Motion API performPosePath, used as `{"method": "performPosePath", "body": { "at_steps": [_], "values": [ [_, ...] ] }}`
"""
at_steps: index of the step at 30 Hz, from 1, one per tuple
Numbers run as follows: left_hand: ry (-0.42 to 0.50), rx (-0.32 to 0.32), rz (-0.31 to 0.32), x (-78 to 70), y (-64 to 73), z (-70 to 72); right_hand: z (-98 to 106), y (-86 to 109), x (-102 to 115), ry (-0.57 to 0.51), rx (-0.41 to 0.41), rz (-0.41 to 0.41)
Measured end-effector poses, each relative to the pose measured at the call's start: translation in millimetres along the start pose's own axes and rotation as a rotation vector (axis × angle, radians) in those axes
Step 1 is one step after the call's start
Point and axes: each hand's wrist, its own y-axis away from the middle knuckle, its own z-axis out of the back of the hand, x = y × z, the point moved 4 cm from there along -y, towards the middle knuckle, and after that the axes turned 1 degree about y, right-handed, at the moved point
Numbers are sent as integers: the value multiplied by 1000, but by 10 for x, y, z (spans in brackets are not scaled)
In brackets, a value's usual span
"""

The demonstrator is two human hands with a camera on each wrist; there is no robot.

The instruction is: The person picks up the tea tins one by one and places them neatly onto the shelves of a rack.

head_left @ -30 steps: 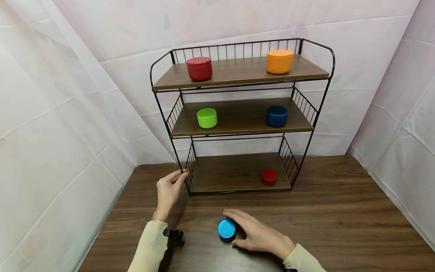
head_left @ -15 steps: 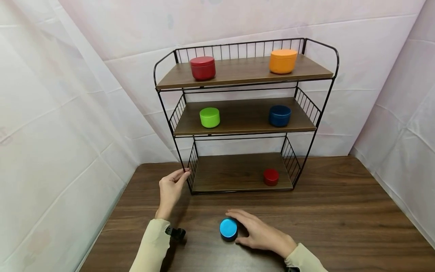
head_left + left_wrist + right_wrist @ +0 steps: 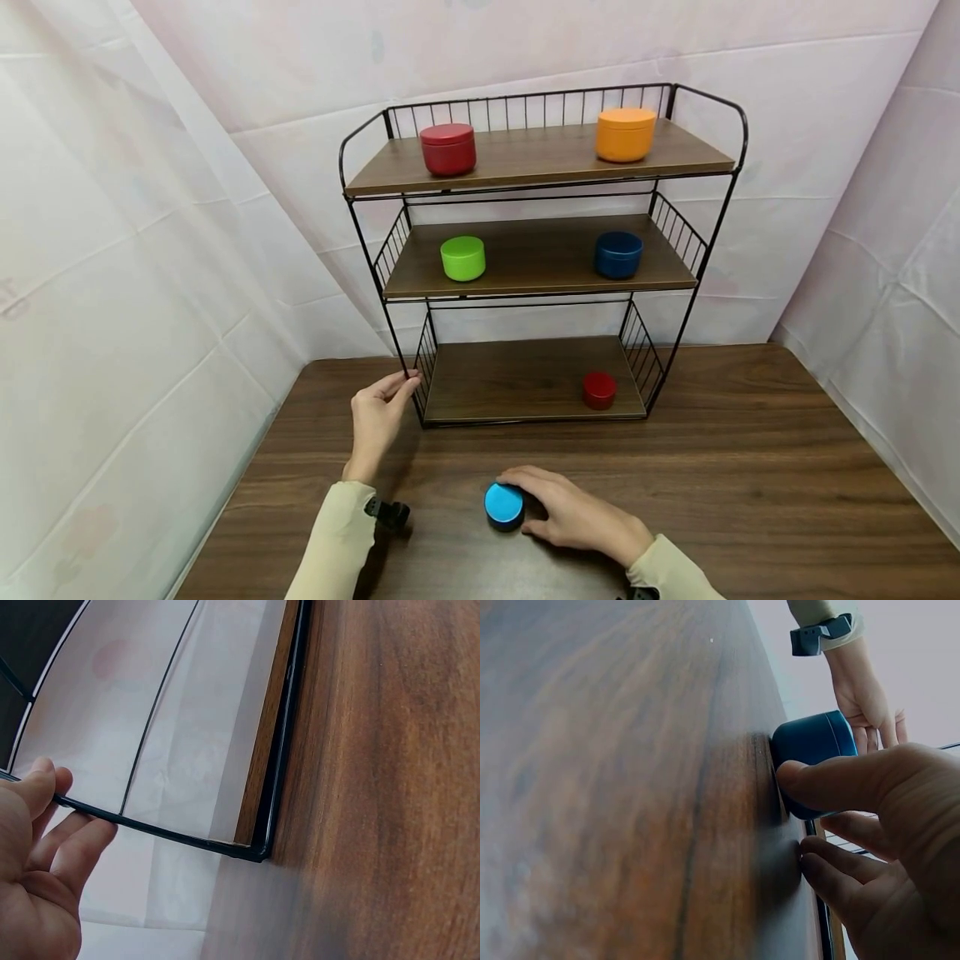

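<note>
My left hand (image 3: 378,421) pinches the front left post of a black wire shelf rack (image 3: 408,367) between thumb and fingers, low down. In the left wrist view the thumb (image 3: 41,784) and fingers sit on either side of the thin black bar. A small round blue tin (image 3: 504,505) with a bright lid stands upright on the table before the rack. My right hand (image 3: 566,510) curves loosely about its right side, a fingertip at its far edge and the thumb just beside it. From the right wrist, the thumb (image 3: 832,784) overlaps the tin's side.
On the top shelf stand a red tin (image 3: 448,150) and an orange tin (image 3: 626,135). The middle shelf bears a green tin (image 3: 462,258) and a dark blue tin (image 3: 618,255). A smaller red tin (image 3: 599,390) is on the bottom shelf's right. White cloth (image 3: 150,275) hangs around the table.
The right hand's fingers have drawn in closer to the blue tin. The left hand keeps its grip on the post. The head view has shifted slightly.
</note>
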Motion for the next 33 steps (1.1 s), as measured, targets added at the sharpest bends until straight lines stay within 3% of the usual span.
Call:
{"method": "performPosePath", "body": {
  "at_steps": [12,33],
  "values": [
    [-4,0,9,11,0,7,-27,-44,21,19,-3,36],
    [20,8,30,26,-4,10,10,-127,19,6,44,19]
  ]
}}
